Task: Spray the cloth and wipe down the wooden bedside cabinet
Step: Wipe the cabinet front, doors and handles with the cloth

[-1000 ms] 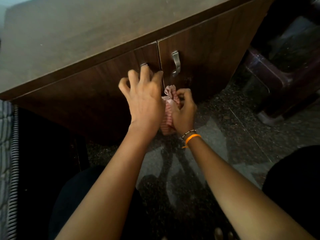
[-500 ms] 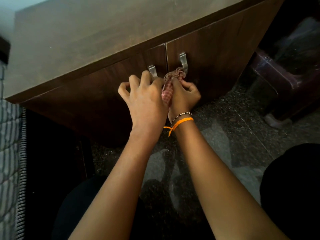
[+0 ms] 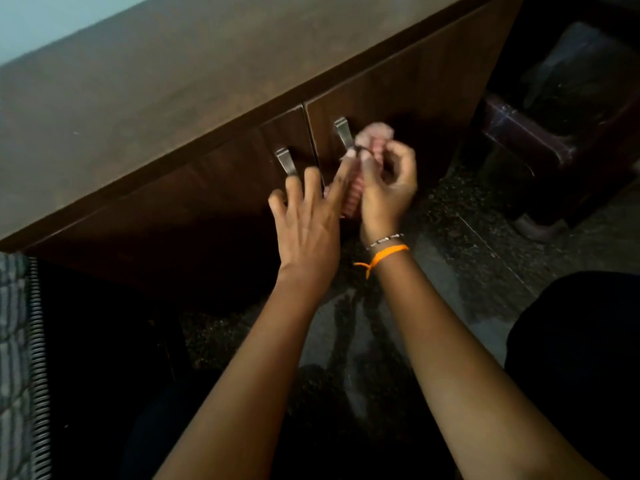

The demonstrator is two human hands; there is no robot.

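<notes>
Head view, from the left: a grey striped mattress (image 3: 17, 358) edge lies at the frame's border, beside the dark wooden cabinet (image 3: 145, 109) with two closed doors. Metal handles sit on the left door (image 3: 286, 161) and the right door (image 3: 343, 133). Left hand (image 3: 308, 220) spreads straight fingers flat against the left door, just under its handle. Right hand (image 3: 386, 183) grips a bunched pink cloth (image 3: 372, 136), blurred, pressed on the right door just right of its handle. An orange thread (image 3: 382, 255) circles the right wrist. A maroon stool (image 3: 554, 140) stands on the speckled floor (image 3: 467, 237).
</notes>
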